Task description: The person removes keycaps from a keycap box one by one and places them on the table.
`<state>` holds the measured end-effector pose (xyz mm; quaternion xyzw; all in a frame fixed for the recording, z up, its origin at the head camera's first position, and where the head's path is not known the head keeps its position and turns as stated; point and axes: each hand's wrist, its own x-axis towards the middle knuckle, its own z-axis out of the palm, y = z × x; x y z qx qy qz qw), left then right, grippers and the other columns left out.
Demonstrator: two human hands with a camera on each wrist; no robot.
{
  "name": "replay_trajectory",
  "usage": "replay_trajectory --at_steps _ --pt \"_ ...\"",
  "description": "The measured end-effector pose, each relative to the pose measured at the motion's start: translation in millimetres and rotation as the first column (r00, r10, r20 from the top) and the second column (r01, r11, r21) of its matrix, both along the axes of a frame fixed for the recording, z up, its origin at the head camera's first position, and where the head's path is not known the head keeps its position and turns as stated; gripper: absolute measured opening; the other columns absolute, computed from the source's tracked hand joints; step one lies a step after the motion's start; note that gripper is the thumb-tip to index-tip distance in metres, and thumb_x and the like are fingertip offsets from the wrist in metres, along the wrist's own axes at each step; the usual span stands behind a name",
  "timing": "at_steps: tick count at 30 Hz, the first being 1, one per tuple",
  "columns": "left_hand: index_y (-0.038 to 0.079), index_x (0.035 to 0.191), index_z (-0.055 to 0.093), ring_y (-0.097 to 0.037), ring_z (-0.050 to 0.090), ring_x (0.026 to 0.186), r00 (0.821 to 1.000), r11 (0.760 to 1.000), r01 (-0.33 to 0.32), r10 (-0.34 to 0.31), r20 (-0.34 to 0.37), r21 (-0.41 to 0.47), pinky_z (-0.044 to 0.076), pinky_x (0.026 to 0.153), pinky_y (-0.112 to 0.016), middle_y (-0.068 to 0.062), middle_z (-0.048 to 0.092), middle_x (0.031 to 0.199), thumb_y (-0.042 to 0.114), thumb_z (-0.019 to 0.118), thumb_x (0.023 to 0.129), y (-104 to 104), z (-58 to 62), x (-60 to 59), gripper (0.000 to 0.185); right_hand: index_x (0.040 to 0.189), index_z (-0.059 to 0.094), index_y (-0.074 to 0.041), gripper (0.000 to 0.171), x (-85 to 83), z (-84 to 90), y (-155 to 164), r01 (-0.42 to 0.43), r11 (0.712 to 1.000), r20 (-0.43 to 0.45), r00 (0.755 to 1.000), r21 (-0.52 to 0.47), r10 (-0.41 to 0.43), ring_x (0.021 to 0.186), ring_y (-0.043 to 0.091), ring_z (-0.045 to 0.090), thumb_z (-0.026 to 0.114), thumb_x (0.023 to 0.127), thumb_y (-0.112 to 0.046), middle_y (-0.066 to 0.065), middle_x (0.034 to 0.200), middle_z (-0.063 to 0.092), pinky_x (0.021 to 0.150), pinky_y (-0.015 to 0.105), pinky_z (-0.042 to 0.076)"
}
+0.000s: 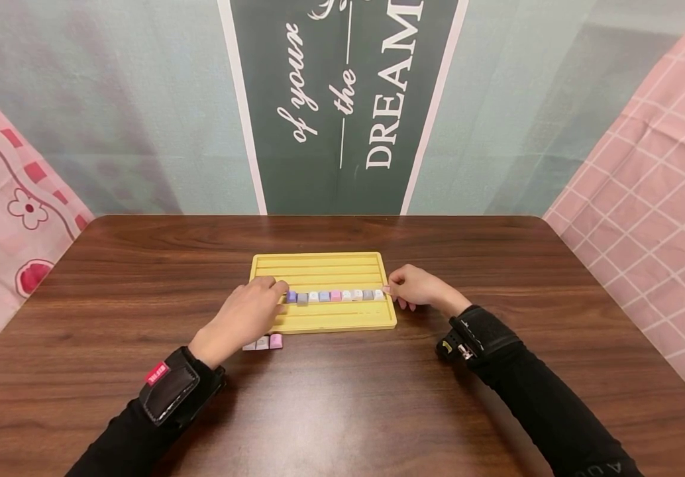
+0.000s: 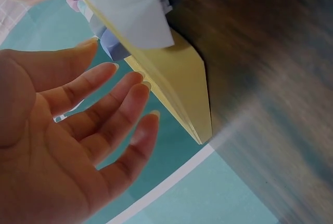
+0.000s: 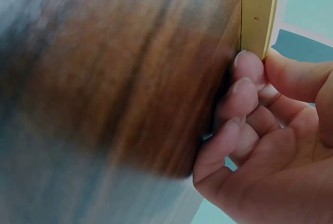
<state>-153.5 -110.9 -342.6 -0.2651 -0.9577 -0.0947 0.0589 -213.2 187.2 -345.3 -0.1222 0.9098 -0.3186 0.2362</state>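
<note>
A row of pastel keycaps point(image 1: 335, 296) lies in one channel of the yellow ridged tray point(image 1: 318, 260). My left hand point(image 1: 253, 308) reaches over the tray's left side, fingertips right at the purple keycap point(image 1: 291, 297) that ends the row. In the left wrist view, my left hand's fingers are spread and loosely bent beside the purple keycap point(image 2: 113, 46). At the opposite end, my right hand point(image 1: 417, 288) pinches the tray's right edge, next to the last white keycap point(image 1: 378, 295). Its thumb lies at the rim point(image 3: 270, 13), with the other fingers curled along the outer side.
Loose keycaps point(image 1: 262, 342), white and pink, sit on the brown wooden table point(image 1: 342, 404) in front of the tray's left corner, partly behind the left wrist. Fabric hangs behind the table point(image 1: 169, 132) and at both sides. Each wrist wears a black strap point(image 1: 169, 387).
</note>
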Motion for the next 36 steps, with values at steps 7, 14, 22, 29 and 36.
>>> replay_trajectory --at_steps 7,14,22,29,36 --pt "-0.001 0.102 0.061 -0.028 0.059 0.084 1.000 1.000 0.003 -0.003 0.001 -0.010 0.048 0.061 -0.037 -0.011 0.058 0.085 0.009 0.070 0.083 1.7 0.0 -2.2 0.023 0.066 0.053 -0.003 0.033 0.6 0.3 -0.2 -0.004 1.000 -0.011 1.000 0.006 0.004 0.043 0.014 0.042 0.051 0.097 -0.016 0.005 0.054 0.049 0.046 0.025 0.034" --pt "-0.002 0.102 0.061 -0.027 0.058 0.082 1.000 1.000 0.010 -0.010 -0.004 -0.018 0.047 0.060 -0.036 -0.011 0.058 0.085 0.008 0.070 0.082 2.2 -0.2 -3.4 0.024 0.066 0.053 -0.003 0.033 -0.2 -0.1 -0.2 -0.004 1.000 -0.006 1.000 0.003 0.004 0.043 0.014 0.042 0.051 0.096 -0.016 0.005 0.054 0.048 0.046 0.025 0.035" --pt "-0.002 0.102 0.061 -0.027 0.058 0.083 1.000 1.000 0.010 -0.009 0.029 -0.021 0.047 0.061 -0.036 -0.011 0.057 0.085 0.009 0.070 0.083 2.0 0.7 -4.3 0.023 0.066 0.052 -0.003 0.033 -0.4 -0.7 0.8 -0.008 1.000 -0.006 1.000 -0.001 0.008 0.045 0.015 0.044 0.051 0.096 -0.016 0.004 0.054 0.049 0.046 0.025 0.035" --pt "-0.002 0.104 0.061 -0.027 0.058 0.084 0.999 1.000 0.009 -0.009 0.036 -0.019 0.048 0.063 -0.037 -0.012 0.059 0.087 0.007 0.069 0.083 2.8 0.3 -5.1 0.024 0.066 0.052 -0.004 0.033 0.1 -1.1 0.9 -0.006 1.000 -0.010 1.000 -0.001 0.006 0.045 0.016 0.044 0.051 0.096 -0.016 0.005 0.055 0.049 0.046 0.026 0.035" --pt "-0.001 0.103 0.061 -0.026 0.057 0.079 0.999 0.999 0.011 -0.011 0.031 -0.031 0.048 0.062 -0.036 -0.011 0.059 0.086 0.008 0.069 0.084 4.2 -0.2 -6.7 0.023 0.067 0.054 -0.004 0.032 -0.6 -1.9 1.4 -0.003 1.000 -0.018 1.000 0.019 0.004 0.044 0.015 0.044 0.051 0.096 -0.017 0.005 0.055 0.049 0.046 0.025 0.035"
